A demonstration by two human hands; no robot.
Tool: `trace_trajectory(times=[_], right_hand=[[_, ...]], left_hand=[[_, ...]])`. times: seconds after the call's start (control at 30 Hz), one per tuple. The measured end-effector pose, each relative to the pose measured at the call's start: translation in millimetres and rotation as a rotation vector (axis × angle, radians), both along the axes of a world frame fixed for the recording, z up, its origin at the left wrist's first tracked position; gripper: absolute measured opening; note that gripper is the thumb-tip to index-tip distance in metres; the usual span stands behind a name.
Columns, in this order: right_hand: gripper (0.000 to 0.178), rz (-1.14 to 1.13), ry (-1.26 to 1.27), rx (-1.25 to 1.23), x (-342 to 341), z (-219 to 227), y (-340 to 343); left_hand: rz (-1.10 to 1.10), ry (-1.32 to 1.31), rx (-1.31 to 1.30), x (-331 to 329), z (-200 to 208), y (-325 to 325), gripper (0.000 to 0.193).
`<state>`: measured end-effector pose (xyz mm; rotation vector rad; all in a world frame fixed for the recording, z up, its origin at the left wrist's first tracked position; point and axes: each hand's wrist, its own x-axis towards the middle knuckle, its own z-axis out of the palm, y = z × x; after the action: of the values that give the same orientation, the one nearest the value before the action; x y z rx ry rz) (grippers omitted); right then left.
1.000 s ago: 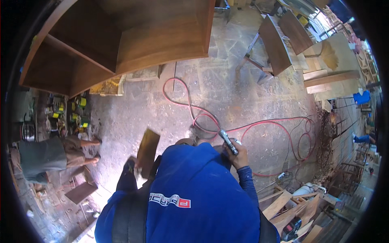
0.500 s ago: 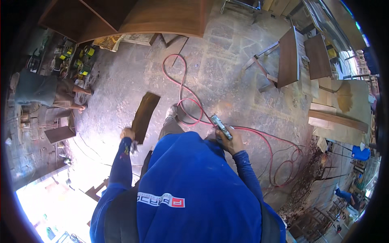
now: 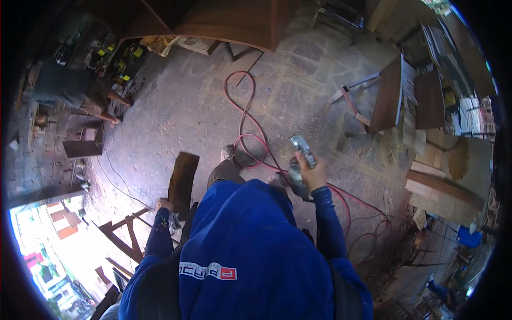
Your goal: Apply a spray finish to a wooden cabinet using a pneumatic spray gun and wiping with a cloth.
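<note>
I look down over my blue hooded top at a stone workshop floor. My left hand (image 3: 165,205) grips the near end of a dark brown wooden board (image 3: 183,181) that points away from me above the floor. My right hand (image 3: 313,172) is closed around a grey pneumatic hand tool (image 3: 300,165), held upright at my right side. A red air hose (image 3: 245,120) snakes across the floor from the tool's area toward the back. One of my shoes (image 3: 228,153) shows between the board and the tool.
A large brown wooden cabinet (image 3: 229,24) stands at the back. Another person (image 3: 74,90) sits at the far left near yellow and green tools. Wooden panels and tables (image 3: 392,96) stand at the right, stacked planks (image 3: 442,186) further right, a wooden frame (image 3: 120,234) at lower left.
My view has swung and shifted forward; the cabinet has slid toward the top edge. The board stays in my left hand, and my right hand has raised the tool more upright.
</note>
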<state>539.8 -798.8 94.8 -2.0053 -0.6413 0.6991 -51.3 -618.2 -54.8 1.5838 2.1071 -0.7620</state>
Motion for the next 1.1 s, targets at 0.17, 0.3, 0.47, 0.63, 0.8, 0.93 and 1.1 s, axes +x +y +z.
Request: trace_trajectory(times=[0.17,0.3,0.47,0.63,0.8,0.93,1.1], right_hand=[[0.043,-0.086,-0.16,0.075,25.4,18.9,88.2],[0.048,-0.092,-0.086,0.332,24.9,35.5,170.4],[0.049,-0.304,-0.167,0.223,-2.7,3.7,253.6],[0.043,-0.16,0.007,0.25,-32.7,-1.0,294.3],[0.038,-0.523,-0.147,0.364,-50.5,-24.6,264.8],[0.041,-0.621,-0.265,0.273,-52.5,-28.9,245.5],[0.038,-0.602,-0.206,0.306,-65.7,-31.2,244.8]], left_hand=[[0.045,-0.126,0.236,16.7,-23.3,59.5,0.035],[0.007,-0.207,0.29,34.6,-25.1,107.4,0.028],[-0.257,-0.197,0.231,15.7,-49.0,189.2,0.026],[-0.845,0.002,0.158,-91.8,-54.4,330.2,0.028],[-1.455,0.054,0.512,28.0,54.0,471.2,0.039],[-1.474,-0.547,0.752,270.2,191.3,497.4,0.023],[-1.602,-0.606,0.912,462.8,228.8,484.7,0.028]])
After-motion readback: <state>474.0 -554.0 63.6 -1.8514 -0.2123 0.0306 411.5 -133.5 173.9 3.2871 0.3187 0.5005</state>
